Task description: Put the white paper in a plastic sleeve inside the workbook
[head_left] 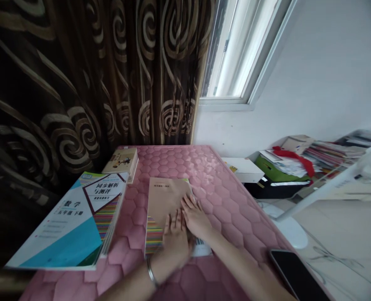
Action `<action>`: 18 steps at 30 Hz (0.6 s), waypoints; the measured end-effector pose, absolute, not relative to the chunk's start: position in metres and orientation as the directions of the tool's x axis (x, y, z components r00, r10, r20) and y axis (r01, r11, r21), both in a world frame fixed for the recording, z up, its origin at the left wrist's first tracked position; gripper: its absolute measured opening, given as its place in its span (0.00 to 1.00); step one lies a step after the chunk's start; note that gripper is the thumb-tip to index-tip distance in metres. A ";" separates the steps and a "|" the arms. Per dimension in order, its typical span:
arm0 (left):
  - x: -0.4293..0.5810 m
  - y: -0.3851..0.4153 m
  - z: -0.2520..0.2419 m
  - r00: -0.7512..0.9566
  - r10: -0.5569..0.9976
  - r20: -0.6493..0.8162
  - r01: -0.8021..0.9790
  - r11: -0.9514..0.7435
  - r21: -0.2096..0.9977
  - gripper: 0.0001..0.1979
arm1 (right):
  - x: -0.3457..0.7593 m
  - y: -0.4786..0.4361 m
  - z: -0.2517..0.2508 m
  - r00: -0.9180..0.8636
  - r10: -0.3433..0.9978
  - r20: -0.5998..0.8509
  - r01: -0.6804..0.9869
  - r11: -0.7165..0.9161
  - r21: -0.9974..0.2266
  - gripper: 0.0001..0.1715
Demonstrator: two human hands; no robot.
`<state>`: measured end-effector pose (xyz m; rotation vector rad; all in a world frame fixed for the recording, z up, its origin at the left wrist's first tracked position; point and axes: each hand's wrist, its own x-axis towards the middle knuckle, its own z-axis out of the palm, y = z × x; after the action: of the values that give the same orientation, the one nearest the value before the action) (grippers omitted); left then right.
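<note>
A book with a plain brown cover [163, 196] and a striped lower left corner lies on the pink quilted surface [191, 163]. My left hand [175, 238], with a silver bangle at the wrist, rests on the lower part of that cover, fingers spread. Just to its right, my right hand [195, 217] lies flat near the book's right edge, fingers apart. Both point away from me, close together. Beneath them, a white part with a barcode [202, 247] shows at the book's lower right.
To the left lies a stack of large workbooks [69, 221], with smaller tan books [121, 161] behind it. A dark phone [298, 274] is at the right front edge. A patterned curtain [110, 83] hangs behind. Beyond the right edge are a white box [243, 168] and piled papers [332, 152].
</note>
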<state>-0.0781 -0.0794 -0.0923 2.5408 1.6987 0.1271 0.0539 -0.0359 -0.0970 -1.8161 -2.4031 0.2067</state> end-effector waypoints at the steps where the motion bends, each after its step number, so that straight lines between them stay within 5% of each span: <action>1: -0.079 -0.095 -0.097 0.385 0.923 0.021 0.914 -0.384 0.128 0.36 | 0.053 -0.049 -0.099 -0.295 0.955 0.018 0.938 0.293 -0.187 0.32; 10: -0.164 -0.111 -0.105 0.273 0.951 0.141 0.954 -0.287 0.086 0.30 | 0.087 -0.114 -0.115 -0.241 0.969 0.048 0.951 0.246 -0.190 0.32; 18: -0.128 -0.102 -0.089 0.102 0.992 0.071 0.994 -0.103 0.022 0.28 | 0.064 -0.096 -0.098 -0.313 0.950 -0.007 0.930 0.305 -0.205 0.34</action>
<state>-0.1279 -0.1020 -0.0893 2.3545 2.1239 0.1078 0.0643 -0.0960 -0.0978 -1.7686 -2.4422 0.2593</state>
